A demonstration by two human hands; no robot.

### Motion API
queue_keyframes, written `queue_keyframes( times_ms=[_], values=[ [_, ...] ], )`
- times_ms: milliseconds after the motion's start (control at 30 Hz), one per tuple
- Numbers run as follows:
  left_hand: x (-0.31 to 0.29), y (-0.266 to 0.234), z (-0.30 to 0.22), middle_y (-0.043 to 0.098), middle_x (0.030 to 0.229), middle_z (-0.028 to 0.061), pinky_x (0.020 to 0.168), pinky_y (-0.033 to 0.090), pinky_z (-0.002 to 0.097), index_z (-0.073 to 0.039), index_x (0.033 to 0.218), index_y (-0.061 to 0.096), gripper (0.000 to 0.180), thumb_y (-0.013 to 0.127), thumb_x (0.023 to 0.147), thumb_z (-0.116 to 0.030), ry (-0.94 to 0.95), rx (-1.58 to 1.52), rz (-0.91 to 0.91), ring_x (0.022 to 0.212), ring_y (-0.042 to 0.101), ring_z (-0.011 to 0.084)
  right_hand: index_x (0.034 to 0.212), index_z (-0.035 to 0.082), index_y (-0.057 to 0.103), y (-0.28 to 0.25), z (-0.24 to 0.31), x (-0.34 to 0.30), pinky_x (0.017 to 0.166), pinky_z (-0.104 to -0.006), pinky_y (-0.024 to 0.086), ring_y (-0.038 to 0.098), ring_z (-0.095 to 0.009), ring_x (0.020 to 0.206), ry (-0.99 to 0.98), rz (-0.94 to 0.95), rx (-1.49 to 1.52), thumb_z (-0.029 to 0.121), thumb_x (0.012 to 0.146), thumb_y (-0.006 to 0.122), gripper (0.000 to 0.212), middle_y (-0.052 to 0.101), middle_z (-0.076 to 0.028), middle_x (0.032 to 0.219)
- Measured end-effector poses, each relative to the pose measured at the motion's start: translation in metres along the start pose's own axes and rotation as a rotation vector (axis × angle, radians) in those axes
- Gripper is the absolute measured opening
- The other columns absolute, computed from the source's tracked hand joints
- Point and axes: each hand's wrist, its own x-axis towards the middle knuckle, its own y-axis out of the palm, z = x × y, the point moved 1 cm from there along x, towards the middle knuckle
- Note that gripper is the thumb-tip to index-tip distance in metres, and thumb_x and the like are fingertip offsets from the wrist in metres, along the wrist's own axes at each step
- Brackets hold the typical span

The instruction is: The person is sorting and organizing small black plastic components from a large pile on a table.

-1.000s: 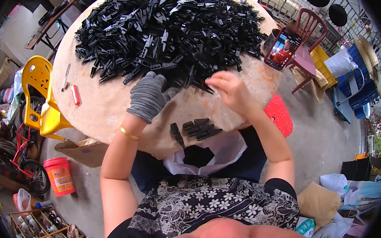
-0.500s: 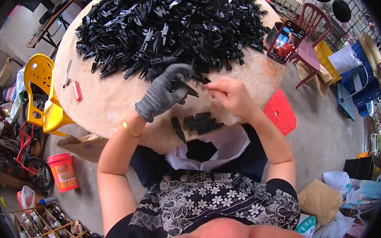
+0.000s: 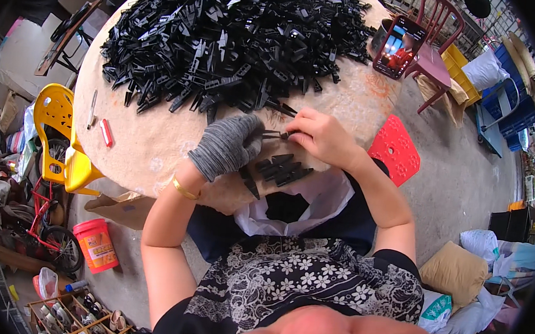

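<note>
A large heap of black plastic clip-like pieces (image 3: 227, 49) covers the far part of the round table (image 3: 140, 162). Just in front of it, my left hand (image 3: 226, 145), in a grey knitted glove, is closed on a slim black plastic piece (image 3: 273, 134). My bare right hand (image 3: 324, 139) pinches the other end of that piece; its exact shape is partly hidden by my fingers. Nearer the table edge lies a small group of black pieces (image 3: 283, 170), close below both hands. A white plastic bag (image 3: 336, 201) with a dark inside sits open at my lap.
A phone (image 3: 400, 48) stands upright at the table's right edge, by a maroon chair (image 3: 432, 60). To the right is a red stool (image 3: 396, 151). A pen (image 3: 92, 110) and a small red object (image 3: 106, 132) lie at left. Beyond them stand a yellow chair (image 3: 57, 129) and red bucket (image 3: 96, 246).
My left hand has come down and its fingers have closed in. Both hands now meet on one black piece, which before jutted from the glove. My view has shifted slightly.
</note>
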Motion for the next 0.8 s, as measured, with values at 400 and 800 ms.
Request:
queue_keyframes(
  times_ms=[400, 800],
  values=[
    [-0.005, 0.004, -0.013, 0.064, 0.089, 0.0136, 0.07, 0.051, 0.0408, -0.009, 0.103, 0.066, 0.027, 0.069, 0.079, -0.022, 0.052, 0.084, -0.033, 0.081, 0.062, 0.0332, 0.09, 0.006, 0.065, 0.007, 0.0, -0.005, 0.067, -0.0373, 0.05, 0.062, -0.03, 0.077, -0.001, -0.095, -0.02, 0.009, 0.077, 0.068, 0.014, 0.06, -0.009, 0.088],
    [-0.004, 0.011, -0.006, 0.062, 0.082, 0.0116, 0.065, 0.049, 0.0416, -0.01, 0.097, 0.065, 0.022, 0.064, 0.082, -0.026, 0.105, 0.086, -0.071, 0.075, 0.062, 0.0306, 0.091, 0.006, 0.065, 0.008, 0.002, -0.006, 0.066, -0.0368, 0.05, 0.061, -0.03, 0.077, -0.026, -0.105, -0.043, 0.007, 0.076, 0.069, 0.016, 0.06, -0.009, 0.088]
  ],
)
